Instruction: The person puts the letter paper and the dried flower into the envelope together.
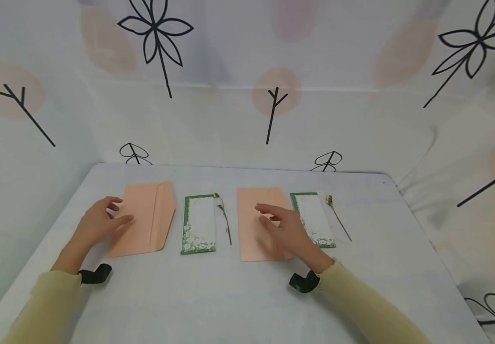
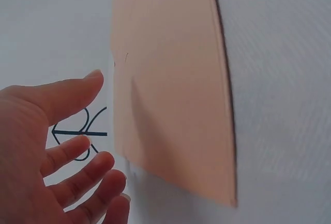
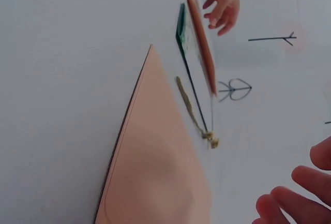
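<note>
On the left of the table lies a peach envelope (image 1: 140,215) with its flap folded out to the right. My left hand (image 1: 97,222) hovers at its left edge, fingers loosely bent and holding nothing; the left wrist view shows this hand (image 2: 77,146) apart from the envelope (image 2: 170,89). A second peach envelope (image 1: 251,234) lies right of the middle. Above it is my right hand (image 1: 288,231), relaxed, with nothing in its grasp. In the right wrist view, the fingertips (image 3: 295,198) are beside that envelope (image 3: 155,151), apart from it.
Between the envelopes lie a green-bordered floral card (image 1: 200,224) and a dried flower stem (image 1: 226,220). Another such card (image 1: 318,220), partly behind my right hand, and another stem (image 1: 338,217) lie farther right. A patterned cloth (image 1: 221,129) hangs behind the table (image 1: 213,301).
</note>
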Demonstrator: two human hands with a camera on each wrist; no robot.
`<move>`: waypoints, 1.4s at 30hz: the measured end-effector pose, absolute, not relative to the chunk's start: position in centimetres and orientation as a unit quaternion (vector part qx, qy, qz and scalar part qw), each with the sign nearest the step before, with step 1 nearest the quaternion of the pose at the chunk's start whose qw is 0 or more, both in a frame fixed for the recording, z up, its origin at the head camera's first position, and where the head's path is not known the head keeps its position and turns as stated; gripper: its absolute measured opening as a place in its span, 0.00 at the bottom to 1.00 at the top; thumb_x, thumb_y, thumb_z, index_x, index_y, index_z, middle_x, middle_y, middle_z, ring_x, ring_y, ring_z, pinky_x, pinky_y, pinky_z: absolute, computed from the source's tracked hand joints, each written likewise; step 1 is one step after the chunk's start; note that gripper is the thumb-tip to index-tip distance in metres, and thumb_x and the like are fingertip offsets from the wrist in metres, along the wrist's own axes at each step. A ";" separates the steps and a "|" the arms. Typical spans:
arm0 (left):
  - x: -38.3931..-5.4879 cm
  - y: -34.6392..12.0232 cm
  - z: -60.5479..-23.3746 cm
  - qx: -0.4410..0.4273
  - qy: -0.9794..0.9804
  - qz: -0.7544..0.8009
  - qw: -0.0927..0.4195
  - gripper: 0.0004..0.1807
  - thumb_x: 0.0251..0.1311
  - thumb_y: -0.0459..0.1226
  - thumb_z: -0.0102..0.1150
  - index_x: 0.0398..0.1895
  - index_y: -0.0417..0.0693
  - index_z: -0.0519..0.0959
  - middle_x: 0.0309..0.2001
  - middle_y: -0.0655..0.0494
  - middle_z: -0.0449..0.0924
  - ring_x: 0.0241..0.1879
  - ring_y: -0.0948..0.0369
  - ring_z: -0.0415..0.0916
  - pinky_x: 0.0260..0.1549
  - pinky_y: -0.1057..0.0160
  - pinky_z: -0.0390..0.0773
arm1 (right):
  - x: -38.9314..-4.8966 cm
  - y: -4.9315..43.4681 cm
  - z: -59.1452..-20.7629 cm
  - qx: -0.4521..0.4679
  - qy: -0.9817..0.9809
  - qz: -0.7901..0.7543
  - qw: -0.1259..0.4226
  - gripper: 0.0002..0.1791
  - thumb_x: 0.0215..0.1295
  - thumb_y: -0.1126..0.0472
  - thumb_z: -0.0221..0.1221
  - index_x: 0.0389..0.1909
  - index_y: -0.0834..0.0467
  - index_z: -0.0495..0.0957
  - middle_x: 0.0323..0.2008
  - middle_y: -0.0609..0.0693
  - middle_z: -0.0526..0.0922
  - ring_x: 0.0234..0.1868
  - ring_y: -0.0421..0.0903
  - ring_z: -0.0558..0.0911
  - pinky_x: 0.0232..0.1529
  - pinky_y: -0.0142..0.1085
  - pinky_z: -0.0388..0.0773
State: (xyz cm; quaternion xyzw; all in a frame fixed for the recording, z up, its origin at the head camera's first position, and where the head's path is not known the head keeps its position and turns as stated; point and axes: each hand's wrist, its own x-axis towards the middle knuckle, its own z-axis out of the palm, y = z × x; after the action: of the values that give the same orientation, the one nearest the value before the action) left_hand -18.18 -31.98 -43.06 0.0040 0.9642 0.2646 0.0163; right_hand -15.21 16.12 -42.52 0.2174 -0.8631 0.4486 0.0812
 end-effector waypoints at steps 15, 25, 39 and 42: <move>-18.4 -31.1 -43.4 0.015 0.964 0.260 0.050 0.38 0.57 0.48 0.70 0.61 0.32 0.68 0.48 0.35 0.73 0.45 0.42 0.72 0.42 0.45 0.73 | -15.2 12.2 -42.3 0.263 -0.849 0.458 0.018 0.20 0.72 0.60 0.59 0.62 0.60 0.77 0.60 0.51 0.79 0.55 0.50 0.80 0.53 0.45 0.77; -18.4 -29.7 -43.0 0.043 0.965 0.244 0.089 0.35 0.56 0.48 0.72 0.59 0.37 0.72 0.37 0.49 0.71 0.37 0.51 0.69 0.34 0.56 0.67 | -15.6 9.4 -41.9 0.278 -0.838 0.469 -0.021 0.18 0.72 0.61 0.59 0.60 0.60 0.78 0.59 0.50 0.80 0.58 0.47 0.79 0.54 0.42 0.76; -18.6 -27.0 -43.4 0.115 0.956 0.258 0.083 0.36 0.55 0.52 0.73 0.61 0.41 0.73 0.33 0.54 0.69 0.33 0.57 0.67 0.32 0.58 0.66 | -17.3 4.3 -43.1 0.285 -0.830 0.475 -0.067 0.20 0.71 0.62 0.58 0.62 0.57 0.77 0.57 0.51 0.82 0.54 0.46 0.82 0.50 0.31 0.76; -18.7 -26.7 -43.3 0.104 0.961 0.235 0.104 0.39 0.54 0.53 0.72 0.65 0.43 0.71 0.32 0.54 0.68 0.32 0.57 0.66 0.32 0.58 0.64 | -17.7 3.1 -43.4 0.281 -0.828 0.480 -0.075 0.20 0.71 0.61 0.59 0.63 0.56 0.77 0.56 0.52 0.82 0.54 0.43 0.82 0.49 0.29 0.75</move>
State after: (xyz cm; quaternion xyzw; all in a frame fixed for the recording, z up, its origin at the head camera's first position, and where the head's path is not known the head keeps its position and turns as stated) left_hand -18.66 -26.70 -43.27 0.1037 0.9609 0.2346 0.1044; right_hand -17.66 3.11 -43.40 0.2812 -0.8275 0.4800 -0.0752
